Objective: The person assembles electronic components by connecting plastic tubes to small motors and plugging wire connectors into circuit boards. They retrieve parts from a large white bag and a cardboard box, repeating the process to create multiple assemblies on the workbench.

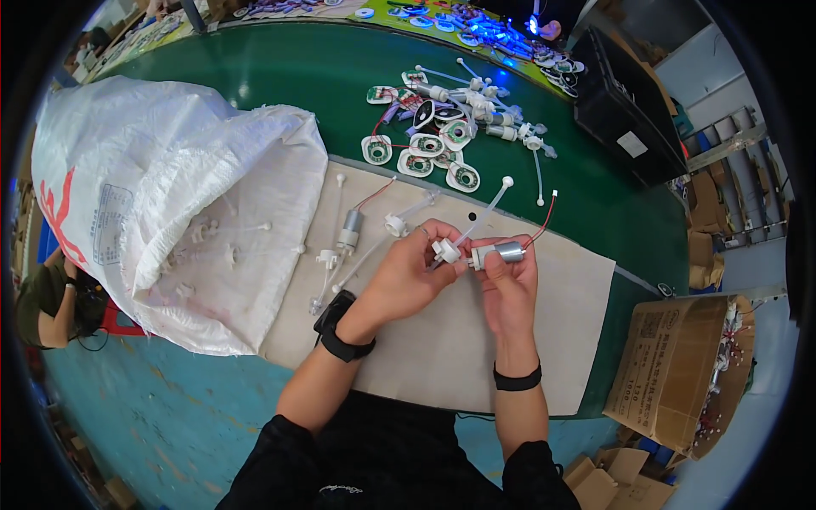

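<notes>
White woven sack [170, 195] lies left of both hands [459, 272].

motor [501, 252] half hidden in right hand [508, 285], cardboard box [676, 365] contents too small to tell

Big white woven plastic sack [144, 170] lies open at left on the green surface [297, 76], w/ small white plastic parts inside. Pile of round white discs & tubed pump assys [450, 127] up top. Black crate [625, 106] far right. Open brown cardboard box [680, 365] lower right.
</notes>
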Motion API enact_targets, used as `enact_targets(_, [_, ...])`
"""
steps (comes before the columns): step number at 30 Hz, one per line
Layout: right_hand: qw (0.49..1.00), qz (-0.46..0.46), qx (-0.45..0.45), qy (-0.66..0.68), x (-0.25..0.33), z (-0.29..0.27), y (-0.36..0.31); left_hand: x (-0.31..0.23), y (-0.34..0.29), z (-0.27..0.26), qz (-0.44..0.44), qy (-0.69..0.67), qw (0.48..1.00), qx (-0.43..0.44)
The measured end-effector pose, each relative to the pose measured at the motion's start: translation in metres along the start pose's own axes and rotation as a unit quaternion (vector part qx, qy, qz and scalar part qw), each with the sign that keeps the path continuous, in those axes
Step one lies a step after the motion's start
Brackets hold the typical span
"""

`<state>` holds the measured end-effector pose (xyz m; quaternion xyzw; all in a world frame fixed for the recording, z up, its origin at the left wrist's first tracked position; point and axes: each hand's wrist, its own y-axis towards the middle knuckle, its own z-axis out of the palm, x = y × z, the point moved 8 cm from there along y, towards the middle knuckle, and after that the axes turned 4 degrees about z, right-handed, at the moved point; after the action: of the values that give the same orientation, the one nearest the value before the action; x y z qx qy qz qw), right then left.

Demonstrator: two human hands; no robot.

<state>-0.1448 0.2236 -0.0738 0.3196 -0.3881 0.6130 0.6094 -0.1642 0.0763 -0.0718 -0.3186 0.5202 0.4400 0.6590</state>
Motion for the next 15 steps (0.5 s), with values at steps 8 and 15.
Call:
enact_targets(8, [0.999, -0.004, 0.04, 0.004, 0.0, 0.007, 0.001, -0.006, 0.0, 0.001, -0.037, 0.125, 0.992, -0.006])
enact_targets(15, [0.996, 0.021, 0.055, 0.067, 0.004, -0.001, 0.0, -0.006, 0.001, 0.005, 0.019, -0.042, 0.999, 0.026])
